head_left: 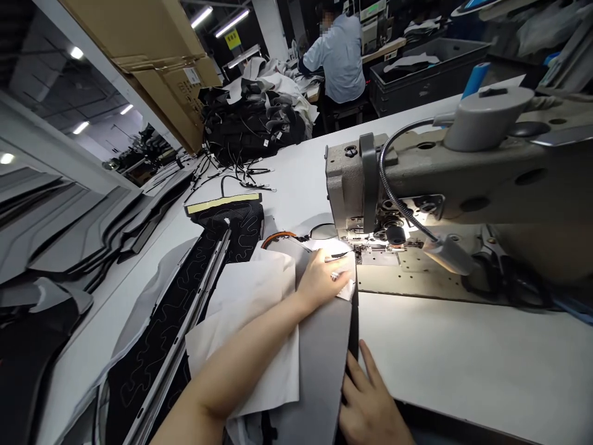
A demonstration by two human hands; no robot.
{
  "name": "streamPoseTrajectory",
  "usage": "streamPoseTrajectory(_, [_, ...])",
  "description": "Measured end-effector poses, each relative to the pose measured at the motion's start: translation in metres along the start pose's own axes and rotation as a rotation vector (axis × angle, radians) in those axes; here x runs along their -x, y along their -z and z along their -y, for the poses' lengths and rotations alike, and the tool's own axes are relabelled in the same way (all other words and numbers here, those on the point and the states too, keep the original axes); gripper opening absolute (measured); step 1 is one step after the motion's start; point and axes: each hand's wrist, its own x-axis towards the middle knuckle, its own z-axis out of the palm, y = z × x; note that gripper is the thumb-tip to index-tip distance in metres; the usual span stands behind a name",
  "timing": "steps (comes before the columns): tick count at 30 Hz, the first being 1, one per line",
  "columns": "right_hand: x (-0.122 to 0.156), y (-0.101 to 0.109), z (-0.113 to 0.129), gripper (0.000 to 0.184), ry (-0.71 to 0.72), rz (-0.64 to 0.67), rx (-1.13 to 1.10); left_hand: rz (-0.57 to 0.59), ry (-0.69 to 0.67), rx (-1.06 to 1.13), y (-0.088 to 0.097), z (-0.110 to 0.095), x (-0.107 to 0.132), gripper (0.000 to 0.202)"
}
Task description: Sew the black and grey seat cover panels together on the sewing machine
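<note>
A grey fabric panel (320, 346) with a black edge strip (354, 321) lies in front of the sewing machine (352, 179). My left hand (322, 278) bears down on its upper end, just left of the lit presser-foot area, fingers bent and closed on the cloth. A small white label (334, 276) shows between thumb and fingers. Lower down, my right hand (373, 402) rests along the panel's right edge, fingers spread against the black strip; its thumb is hidden. White cloth (252, 290) lies under my left forearm, and an orange-edged curve (280, 235) shows beyond it.
Black quilted pieces with a yellow strip (225, 203) lie left. Scissors (493, 259) rest at the machine's right. Behind are a heap of dark parts (254, 117), a cardboard box (152, 37), a grey crate (417, 77) and a seated person (343, 59). Stacked panels (69, 228) stand far left.
</note>
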Motion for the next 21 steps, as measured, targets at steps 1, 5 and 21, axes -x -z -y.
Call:
streamPoseTrajectory(1, [0.000,-0.002,0.001,0.026,-0.023,-0.016,-0.017,-0.037,0.010,0.019,-0.003,-0.002,0.001,0.031])
streamPoseTrajectory(5, [0.002,-0.007,0.002,0.030,-0.061,-0.070,-0.080,-0.086,-0.003,0.064,-0.011,-0.009,-0.002,0.029])
streamPoseTrajectory(21, [0.001,0.020,-0.018,0.016,0.116,0.171,-0.038,-0.108,-0.004,0.020,-0.017,-0.007,-0.006,0.029])
